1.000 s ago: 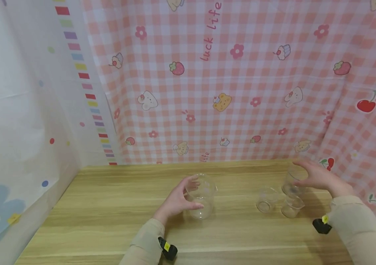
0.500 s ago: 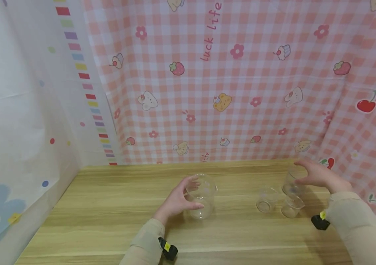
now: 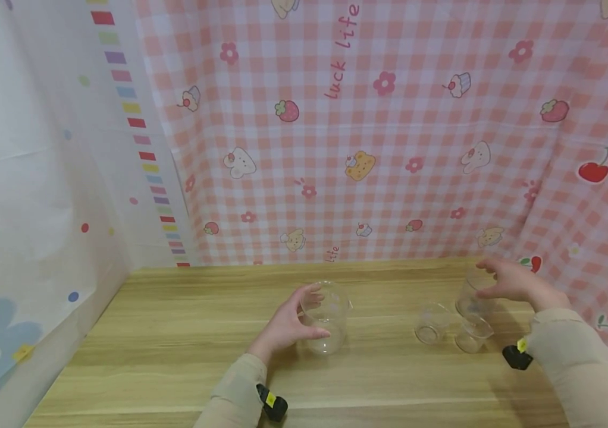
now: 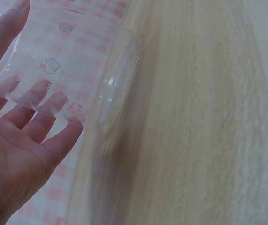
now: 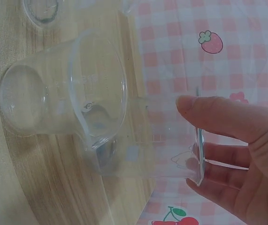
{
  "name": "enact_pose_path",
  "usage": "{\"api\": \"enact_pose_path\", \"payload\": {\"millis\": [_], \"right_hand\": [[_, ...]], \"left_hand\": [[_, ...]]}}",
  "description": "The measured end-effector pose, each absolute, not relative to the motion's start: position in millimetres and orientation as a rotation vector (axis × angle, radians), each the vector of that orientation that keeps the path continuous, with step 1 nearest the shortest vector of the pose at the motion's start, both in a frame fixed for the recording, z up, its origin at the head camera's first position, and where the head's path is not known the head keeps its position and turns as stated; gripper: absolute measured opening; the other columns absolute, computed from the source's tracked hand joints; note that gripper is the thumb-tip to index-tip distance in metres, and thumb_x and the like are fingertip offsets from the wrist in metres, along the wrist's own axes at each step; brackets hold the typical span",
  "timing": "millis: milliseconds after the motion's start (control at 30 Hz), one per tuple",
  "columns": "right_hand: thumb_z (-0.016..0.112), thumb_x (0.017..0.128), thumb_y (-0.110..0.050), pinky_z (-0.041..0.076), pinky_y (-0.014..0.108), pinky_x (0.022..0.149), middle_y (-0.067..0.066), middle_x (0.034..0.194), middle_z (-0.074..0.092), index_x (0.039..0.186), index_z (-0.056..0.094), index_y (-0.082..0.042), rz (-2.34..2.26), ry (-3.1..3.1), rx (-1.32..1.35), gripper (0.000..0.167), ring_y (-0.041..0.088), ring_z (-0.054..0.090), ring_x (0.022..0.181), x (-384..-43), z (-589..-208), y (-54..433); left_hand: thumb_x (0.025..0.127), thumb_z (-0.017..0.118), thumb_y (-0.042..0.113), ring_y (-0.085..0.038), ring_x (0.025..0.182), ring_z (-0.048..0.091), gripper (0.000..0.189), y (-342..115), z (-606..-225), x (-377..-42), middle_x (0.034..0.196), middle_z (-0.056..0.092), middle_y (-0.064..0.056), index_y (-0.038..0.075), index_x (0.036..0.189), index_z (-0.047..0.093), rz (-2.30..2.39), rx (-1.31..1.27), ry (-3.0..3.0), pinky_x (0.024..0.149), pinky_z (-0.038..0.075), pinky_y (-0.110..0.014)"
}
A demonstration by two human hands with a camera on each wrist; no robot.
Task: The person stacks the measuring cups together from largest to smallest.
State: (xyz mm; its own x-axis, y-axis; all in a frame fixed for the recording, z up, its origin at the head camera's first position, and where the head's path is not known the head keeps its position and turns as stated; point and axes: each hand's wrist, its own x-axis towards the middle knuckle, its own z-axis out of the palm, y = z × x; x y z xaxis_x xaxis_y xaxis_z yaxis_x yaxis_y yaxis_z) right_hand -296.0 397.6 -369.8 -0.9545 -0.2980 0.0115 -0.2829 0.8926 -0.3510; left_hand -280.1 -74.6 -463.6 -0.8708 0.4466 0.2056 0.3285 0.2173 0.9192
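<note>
Near the middle of the table, a large clear glass beaker [image 3: 334, 324] stands upright. My left hand [image 3: 284, 324] grips its left side, thumb in front and fingers spread round the back; in the left wrist view the fingertips lie along the glass of the large beaker [image 4: 82, 61]. At the right, my right hand [image 3: 518, 286] holds a tall clear beaker [image 3: 466, 302] near its rim. In the right wrist view its thumb and fingers straddle the rim of this tall beaker [image 5: 164, 145]. Two smaller beakers, one on the left [image 3: 429, 328] and one on the right [image 3: 472, 340], stand in front of it.
The wooden table [image 3: 175, 345] ends at a pink checked curtain [image 3: 389, 196] behind. A white patterned sheet [image 3: 31, 196] hangs on the left, and more checked cloth [image 3: 604, 238] hangs close to the right arm. Black wrist devices sit on both sleeves.
The right hand and its wrist device have shifted very slightly at the tall beaker. The left hand and all the beakers stay in place.
</note>
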Motion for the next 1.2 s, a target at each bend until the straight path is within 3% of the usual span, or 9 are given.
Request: {"api": "enact_pose_path", "payload": {"millis": [267, 633, 1200], "right_hand": [[0.083, 0.078, -0.031, 0.050, 0.061, 0.082, 0.038, 0.121, 0.055, 0.127, 0.051, 0.017, -0.499, 3.066, -0.485, 0.075, 0.054, 0.054, 0.107, -298, -371, 397], [0.081, 0.081, -0.031, 0.051, 0.060, 0.081, 0.038, 0.125, 0.053, 0.131, 0.050, 0.014, -0.477, 3.158, -0.544, 0.074, 0.050, 0.058, 0.103, -300, -361, 380], [0.082, 0.080, -0.036, 0.051, 0.060, 0.082, 0.032, 0.128, 0.054, 0.136, 0.053, 0.004, -0.470, 3.205, -0.583, 0.074, 0.045, 0.059, 0.106, -302, -345, 338]], "left_hand": [[0.073, 0.088, 0.008, -0.033, 0.129, 0.050, 0.091, -73, -462, -278, 0.141, 0.053, -0.015, 0.015, 0.149, 0.039, 1.788, 0.753, 2.351, 0.102, 0.043, -0.055], [0.073, 0.090, 0.016, -0.030, 0.128, 0.051, 0.087, -72, -464, -280, 0.139, 0.055, -0.012, 0.020, 0.146, 0.043, 1.751, 0.727, 2.406, 0.103, 0.043, -0.053], [0.072, 0.090, 0.014, -0.026, 0.128, 0.051, 0.088, -71, -462, -280, 0.139, 0.056, -0.007, 0.022, 0.146, 0.043, 1.736, 0.667, 2.439, 0.103, 0.043, -0.051]]}}
